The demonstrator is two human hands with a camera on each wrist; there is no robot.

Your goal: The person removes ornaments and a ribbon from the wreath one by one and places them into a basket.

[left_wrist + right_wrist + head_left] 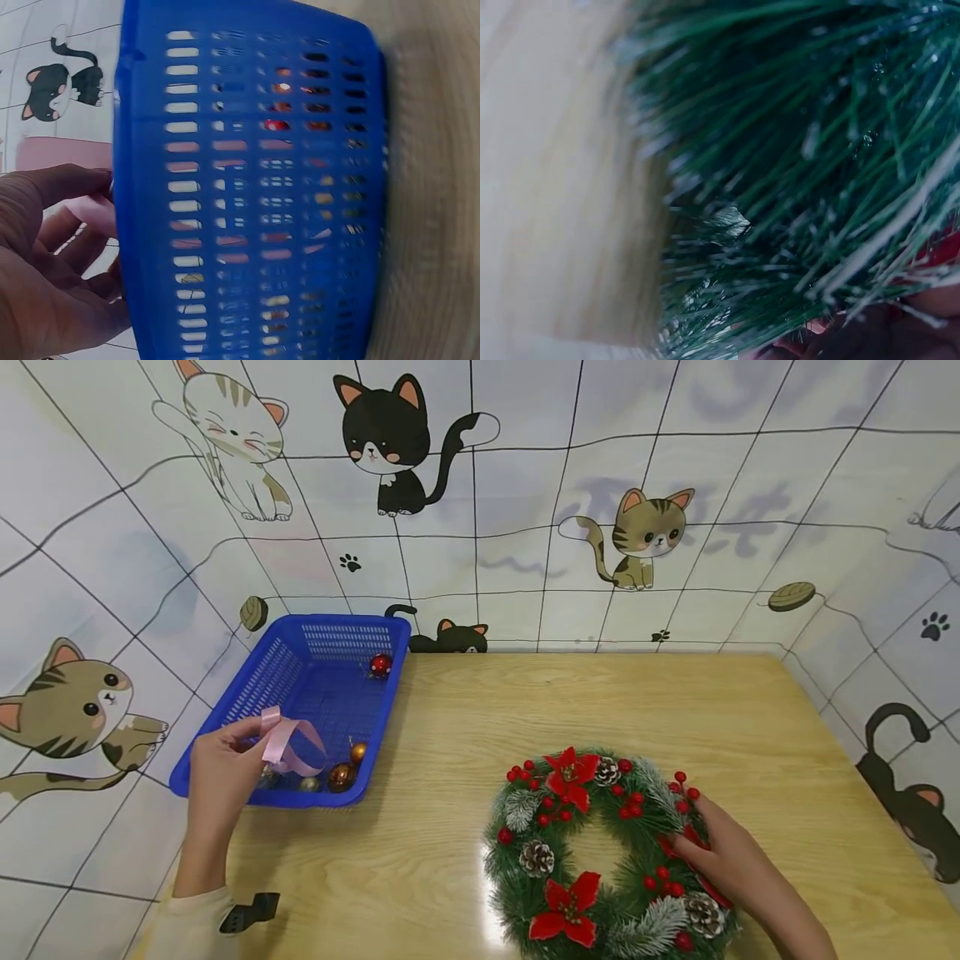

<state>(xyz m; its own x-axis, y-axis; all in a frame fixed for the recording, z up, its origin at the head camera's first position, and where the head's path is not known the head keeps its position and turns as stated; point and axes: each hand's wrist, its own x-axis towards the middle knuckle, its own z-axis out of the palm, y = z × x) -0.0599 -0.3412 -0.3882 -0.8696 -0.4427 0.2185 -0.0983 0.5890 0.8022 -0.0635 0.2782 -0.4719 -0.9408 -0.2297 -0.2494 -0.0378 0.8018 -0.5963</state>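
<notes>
My left hand (225, 768) pinches a looped pink ribbon (279, 745) between thumb and fingers, over the near left part of a blue plastic basket (382, 727). In the left wrist view the basket's slotted wall (247, 180) stands in front of part of the ribbon. On the table's right side lies a green Christmas wreath (517, 827) with red poinsettias, berries, pinecones and frosted sprigs. My right hand (731, 852) grips the wreath's right side, thumb on top and the other fingers hidden beneath the greenery. Green needles (802, 150) fill most of the right wrist view.
Inside the basket are a red bauble (380, 666) at the far right, a brown bauble (342, 777) and a small orange bauble (358, 752) near the front. The wooden table (420, 860) meets walls (517, 493) covered in cat drawings at the back and sides.
</notes>
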